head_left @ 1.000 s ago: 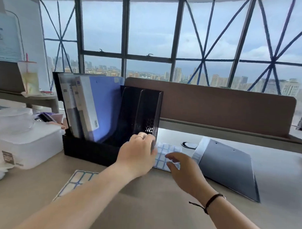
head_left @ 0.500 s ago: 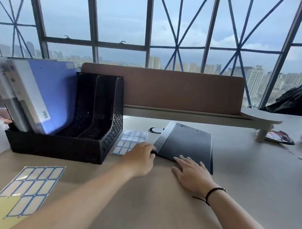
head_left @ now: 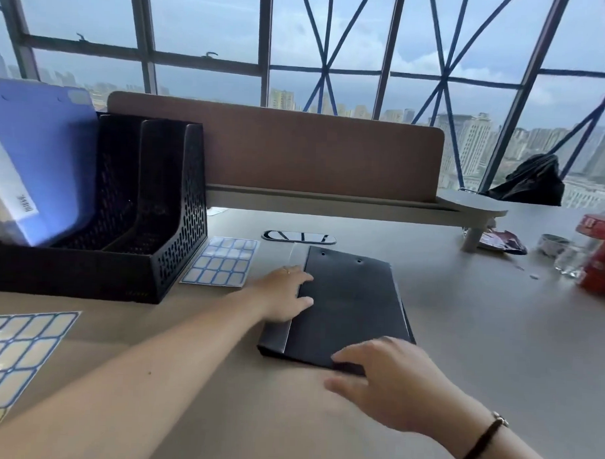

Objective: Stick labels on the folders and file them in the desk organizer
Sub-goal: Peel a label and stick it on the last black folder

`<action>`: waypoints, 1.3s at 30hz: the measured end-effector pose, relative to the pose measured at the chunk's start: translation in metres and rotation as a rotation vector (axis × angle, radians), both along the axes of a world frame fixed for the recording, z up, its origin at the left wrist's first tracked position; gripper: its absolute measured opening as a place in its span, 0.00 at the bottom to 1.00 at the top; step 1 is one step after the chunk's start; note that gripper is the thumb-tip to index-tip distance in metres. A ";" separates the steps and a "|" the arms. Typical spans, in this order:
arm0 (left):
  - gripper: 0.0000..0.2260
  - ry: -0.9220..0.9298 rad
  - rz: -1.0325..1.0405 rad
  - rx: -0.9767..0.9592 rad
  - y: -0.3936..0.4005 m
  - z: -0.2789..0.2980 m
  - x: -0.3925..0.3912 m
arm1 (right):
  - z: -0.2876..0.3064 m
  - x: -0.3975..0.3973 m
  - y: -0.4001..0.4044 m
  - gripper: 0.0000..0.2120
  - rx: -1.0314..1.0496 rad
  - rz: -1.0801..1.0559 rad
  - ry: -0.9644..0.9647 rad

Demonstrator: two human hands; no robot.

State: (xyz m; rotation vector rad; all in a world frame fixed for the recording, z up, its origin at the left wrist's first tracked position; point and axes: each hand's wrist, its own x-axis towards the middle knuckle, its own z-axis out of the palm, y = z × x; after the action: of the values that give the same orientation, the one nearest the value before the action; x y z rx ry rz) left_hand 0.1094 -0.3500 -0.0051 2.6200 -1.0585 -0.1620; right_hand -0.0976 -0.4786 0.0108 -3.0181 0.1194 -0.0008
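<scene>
On the tabletop (head_left: 496,339), the organizer (head_left: 121,257) stands far left, a label sheet (head_left: 221,261) just right, then the folder (head_left: 349,310).

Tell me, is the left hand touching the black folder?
Touching. The head view shows the left hand resting on the black folder at its spine edge, fingers lying over the cover.

No legible writing on the desk

A white spine label (head_left: 23,208) on a folder in the black organizer (head_left: 177,232) carries dark print too blurred to read; the red container (head_left: 600,253) at the far right shows pale marks that cannot be made out.
</scene>
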 end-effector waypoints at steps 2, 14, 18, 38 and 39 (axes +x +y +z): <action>0.26 0.001 -0.023 0.054 -0.001 -0.007 -0.007 | 0.003 -0.001 -0.007 0.24 0.085 -0.027 -0.031; 0.26 -0.071 0.049 0.108 0.092 -0.019 -0.100 | -0.029 0.023 -0.018 0.27 0.314 -0.125 -0.165; 0.26 -0.085 0.113 0.065 0.159 -0.017 -0.140 | -0.044 0.024 0.032 0.33 0.216 0.045 -0.018; 0.26 -0.125 0.768 -0.126 0.337 -0.014 -0.106 | -0.041 0.052 0.164 0.35 0.170 0.233 -0.026; 0.31 -0.065 0.816 -0.075 0.343 -0.014 -0.097 | -0.040 0.055 0.166 0.35 0.179 0.227 -0.041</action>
State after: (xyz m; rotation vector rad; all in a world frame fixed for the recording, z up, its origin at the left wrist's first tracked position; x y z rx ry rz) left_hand 0.0126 -0.0075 -0.0194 2.7628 0.0486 0.1466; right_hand -0.0428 -0.3125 -0.0292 -2.8326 -0.2153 -0.0297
